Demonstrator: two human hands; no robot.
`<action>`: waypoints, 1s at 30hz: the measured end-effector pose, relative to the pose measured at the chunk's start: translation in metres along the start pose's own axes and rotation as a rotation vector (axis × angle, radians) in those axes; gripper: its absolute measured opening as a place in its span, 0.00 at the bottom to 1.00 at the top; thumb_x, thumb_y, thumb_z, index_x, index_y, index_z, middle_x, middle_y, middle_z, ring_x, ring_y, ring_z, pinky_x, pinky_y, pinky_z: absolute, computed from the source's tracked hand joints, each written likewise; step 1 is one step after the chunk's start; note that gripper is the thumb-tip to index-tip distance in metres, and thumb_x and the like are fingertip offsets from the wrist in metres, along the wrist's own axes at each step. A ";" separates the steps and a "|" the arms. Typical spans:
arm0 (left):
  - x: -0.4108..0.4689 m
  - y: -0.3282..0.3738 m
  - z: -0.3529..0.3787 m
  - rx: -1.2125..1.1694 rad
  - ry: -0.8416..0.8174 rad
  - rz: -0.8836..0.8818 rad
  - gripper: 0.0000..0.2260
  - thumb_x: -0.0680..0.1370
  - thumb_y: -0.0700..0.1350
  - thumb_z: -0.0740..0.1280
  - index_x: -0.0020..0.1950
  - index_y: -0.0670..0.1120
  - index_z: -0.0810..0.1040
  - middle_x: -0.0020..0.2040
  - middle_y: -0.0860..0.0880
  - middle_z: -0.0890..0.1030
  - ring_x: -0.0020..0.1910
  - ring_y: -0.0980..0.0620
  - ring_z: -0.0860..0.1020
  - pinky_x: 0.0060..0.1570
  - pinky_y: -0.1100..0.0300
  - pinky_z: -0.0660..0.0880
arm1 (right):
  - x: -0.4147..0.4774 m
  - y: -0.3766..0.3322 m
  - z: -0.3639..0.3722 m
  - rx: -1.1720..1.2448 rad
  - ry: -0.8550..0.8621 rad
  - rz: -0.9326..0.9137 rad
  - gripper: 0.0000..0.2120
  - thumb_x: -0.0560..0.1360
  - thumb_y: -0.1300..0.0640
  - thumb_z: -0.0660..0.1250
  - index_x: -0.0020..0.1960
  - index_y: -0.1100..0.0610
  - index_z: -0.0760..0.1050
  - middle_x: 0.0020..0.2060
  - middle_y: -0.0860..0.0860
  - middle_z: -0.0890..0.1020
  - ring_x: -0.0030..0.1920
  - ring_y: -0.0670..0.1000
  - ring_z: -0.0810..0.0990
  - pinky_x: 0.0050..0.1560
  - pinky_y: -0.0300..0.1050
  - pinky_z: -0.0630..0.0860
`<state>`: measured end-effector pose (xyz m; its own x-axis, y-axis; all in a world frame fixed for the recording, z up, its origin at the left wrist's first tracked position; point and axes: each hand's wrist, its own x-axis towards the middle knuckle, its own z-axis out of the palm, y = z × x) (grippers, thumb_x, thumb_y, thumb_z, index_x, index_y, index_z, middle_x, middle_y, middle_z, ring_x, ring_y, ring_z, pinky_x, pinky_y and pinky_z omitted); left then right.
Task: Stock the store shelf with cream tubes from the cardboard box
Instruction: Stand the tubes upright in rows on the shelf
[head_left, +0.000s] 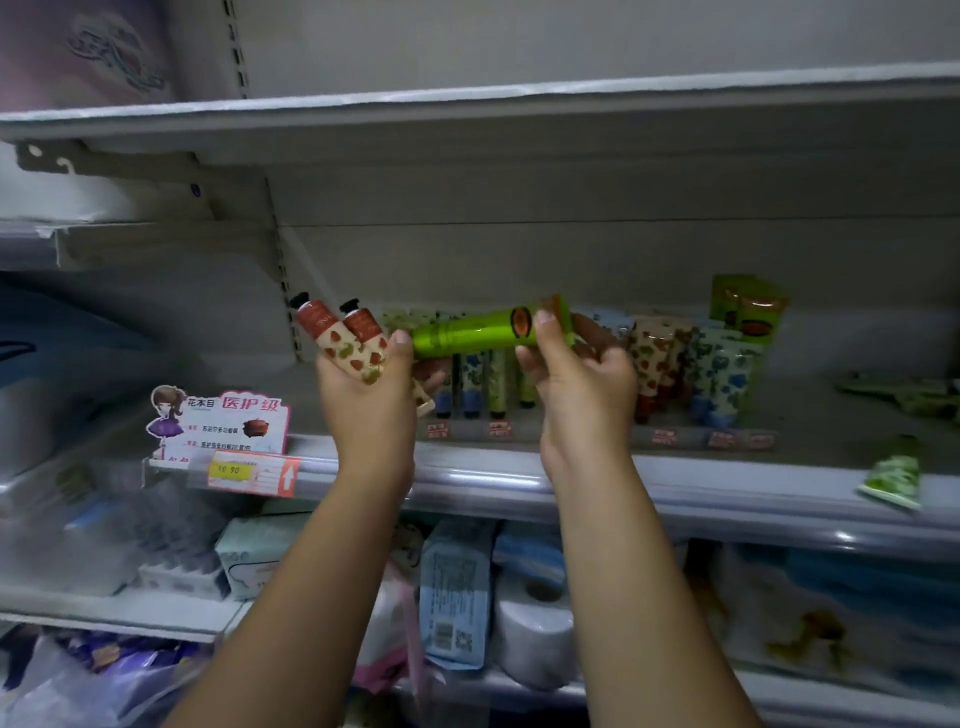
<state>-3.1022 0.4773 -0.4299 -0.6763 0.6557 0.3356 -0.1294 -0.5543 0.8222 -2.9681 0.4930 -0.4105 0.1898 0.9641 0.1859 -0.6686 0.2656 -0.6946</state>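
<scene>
Pinching a glossy green tube (cylindrical) is the right hand — left hand grip clasps two strawberry-printed tubes.

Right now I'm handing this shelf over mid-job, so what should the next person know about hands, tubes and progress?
Left hand grips two strawberry-print tubes.
Right hand pinches a green tube, held sideways before the shelf.
Done: rows of tubes stand on it.
To do: place the three held tubes; one green-white tube lies loose at the shelf edge.
Cardboard box out of view.
</scene>
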 end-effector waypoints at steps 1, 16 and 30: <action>-0.010 0.001 0.008 -0.042 -0.005 -0.044 0.16 0.80 0.42 0.71 0.65 0.42 0.71 0.53 0.46 0.82 0.42 0.53 0.86 0.42 0.57 0.84 | 0.000 -0.005 -0.003 0.032 0.031 -0.014 0.15 0.74 0.62 0.75 0.59 0.62 0.75 0.49 0.54 0.85 0.43 0.46 0.86 0.47 0.40 0.81; -0.151 -0.004 0.160 -0.403 -0.086 -0.317 0.15 0.79 0.45 0.73 0.64 0.53 0.74 0.54 0.49 0.84 0.48 0.53 0.86 0.45 0.53 0.84 | 0.017 -0.130 -0.108 -0.392 -0.037 -0.334 0.05 0.80 0.58 0.67 0.52 0.60 0.75 0.48 0.57 0.85 0.54 0.59 0.85 0.59 0.59 0.80; -0.140 -0.042 0.124 -0.221 -0.142 -0.483 0.16 0.79 0.53 0.72 0.58 0.42 0.76 0.40 0.45 0.81 0.31 0.53 0.79 0.32 0.59 0.79 | 0.095 -0.136 -0.187 -1.117 0.098 -0.346 0.15 0.78 0.66 0.67 0.53 0.48 0.69 0.43 0.47 0.78 0.48 0.50 0.80 0.52 0.59 0.82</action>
<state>-2.9120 0.4721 -0.4549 -0.3998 0.9165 0.0153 -0.5605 -0.2576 0.7871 -2.7243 0.5470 -0.4280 0.3248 0.8241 0.4640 0.4227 0.3124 -0.8507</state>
